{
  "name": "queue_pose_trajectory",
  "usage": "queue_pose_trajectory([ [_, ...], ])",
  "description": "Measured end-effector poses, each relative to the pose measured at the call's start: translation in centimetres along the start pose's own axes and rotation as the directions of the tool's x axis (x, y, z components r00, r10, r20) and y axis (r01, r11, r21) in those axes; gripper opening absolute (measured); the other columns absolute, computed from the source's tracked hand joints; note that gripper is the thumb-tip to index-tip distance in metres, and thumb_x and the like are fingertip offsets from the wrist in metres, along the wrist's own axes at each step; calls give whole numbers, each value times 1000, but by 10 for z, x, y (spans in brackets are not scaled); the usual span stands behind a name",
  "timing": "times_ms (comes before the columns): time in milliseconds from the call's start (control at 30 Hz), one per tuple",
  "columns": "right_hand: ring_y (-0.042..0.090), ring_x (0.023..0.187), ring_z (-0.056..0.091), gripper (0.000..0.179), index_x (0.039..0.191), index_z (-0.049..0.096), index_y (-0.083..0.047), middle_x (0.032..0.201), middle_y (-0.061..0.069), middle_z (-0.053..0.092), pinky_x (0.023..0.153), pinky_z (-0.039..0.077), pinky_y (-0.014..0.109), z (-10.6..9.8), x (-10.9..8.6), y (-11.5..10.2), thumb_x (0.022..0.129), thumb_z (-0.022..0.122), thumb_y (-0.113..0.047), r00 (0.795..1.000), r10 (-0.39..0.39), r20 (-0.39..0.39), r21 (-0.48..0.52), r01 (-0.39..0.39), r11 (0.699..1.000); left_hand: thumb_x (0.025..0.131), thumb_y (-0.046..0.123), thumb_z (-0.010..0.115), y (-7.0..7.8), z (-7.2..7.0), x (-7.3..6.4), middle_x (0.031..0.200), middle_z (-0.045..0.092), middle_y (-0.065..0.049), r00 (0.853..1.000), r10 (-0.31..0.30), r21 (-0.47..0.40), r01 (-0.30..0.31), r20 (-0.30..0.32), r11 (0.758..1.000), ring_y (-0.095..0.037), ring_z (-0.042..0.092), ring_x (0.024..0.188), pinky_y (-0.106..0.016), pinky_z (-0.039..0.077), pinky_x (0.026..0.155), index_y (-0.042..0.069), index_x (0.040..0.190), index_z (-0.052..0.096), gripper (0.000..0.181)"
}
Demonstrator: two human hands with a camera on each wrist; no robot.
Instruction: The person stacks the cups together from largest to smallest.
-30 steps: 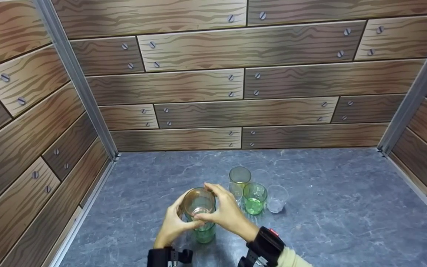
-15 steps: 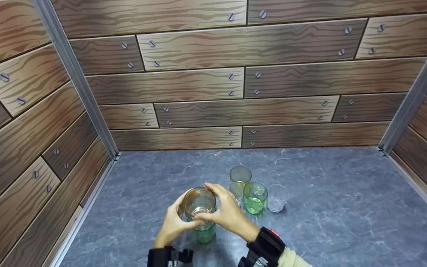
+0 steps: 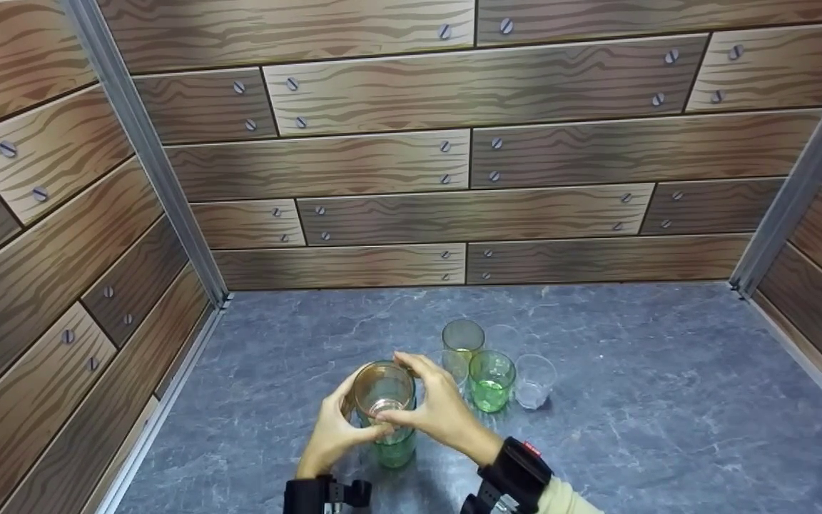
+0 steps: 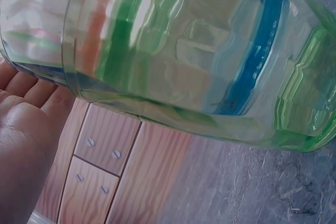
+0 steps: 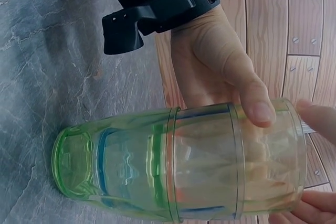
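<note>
At lower right of centre in the head view, the right hand's (image 3: 439, 407) black wristband (image 3: 518, 471) and pale sleeve (image 3: 566, 497) sit marginally further right than one second ago. View tilts slightly: wall screws (image 3: 736, 51) at upper right now appear higher.

Smooth, glossy, glass-like cup stack (image 5: 181, 163)

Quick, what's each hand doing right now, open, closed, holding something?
Left hand: closed around the upper part of the cup stack, holding it.
Right hand: also closed around the upper part of the same stack.
</note>
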State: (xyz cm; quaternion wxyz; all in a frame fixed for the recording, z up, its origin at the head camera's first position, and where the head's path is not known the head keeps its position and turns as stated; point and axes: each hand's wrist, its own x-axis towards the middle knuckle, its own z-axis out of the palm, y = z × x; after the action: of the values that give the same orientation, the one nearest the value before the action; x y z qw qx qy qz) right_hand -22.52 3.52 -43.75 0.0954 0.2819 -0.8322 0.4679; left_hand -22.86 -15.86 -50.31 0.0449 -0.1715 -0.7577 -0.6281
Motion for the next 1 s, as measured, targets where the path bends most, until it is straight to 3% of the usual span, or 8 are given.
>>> queue_pose_trajectory([
  [300,34,118,59,73,135,49,5,128,21,61,102,50,47,-5,-2,4,79,78,-33,1000,2,9,75,-3,997,74,14,83,1,0,-2,148,45,-20,999,-36,15,37,-5,999,-27,51,132,-38,43,113,0,149,31,92],
  [400,35,119,58,71,135,49,5,129,22,60,103,49,46,-7,-2,5,81,76,-33,1000,12,11,90,-12,996,74,14,83,0,0,-2,149,44,-20,999,-32,4,32,-2,999,-20,51,133,-39,42,114,0,149,31,92],
  [767,34,115,61,53,130,54,5,123,21,64,100,52,43,-12,-1,10,89,68,-25,997,6,-83,76,1,997,70,10,85,0,1,0,145,48,-22,1000,6,-24,-7,-20,1000,-5,55,125,-18,44,106,-1,146,35,91],
  [1000,32,111,63,47,127,57,4,119,19,67,97,54,41,-13,0,14,90,67,-24,991,21,-130,50,-15,999,70,9,85,1,0,-1,146,47,-22,1000,-2,-25,2,-16,1000,-17,54,129,-15,42,107,-2,147,34,92],
])
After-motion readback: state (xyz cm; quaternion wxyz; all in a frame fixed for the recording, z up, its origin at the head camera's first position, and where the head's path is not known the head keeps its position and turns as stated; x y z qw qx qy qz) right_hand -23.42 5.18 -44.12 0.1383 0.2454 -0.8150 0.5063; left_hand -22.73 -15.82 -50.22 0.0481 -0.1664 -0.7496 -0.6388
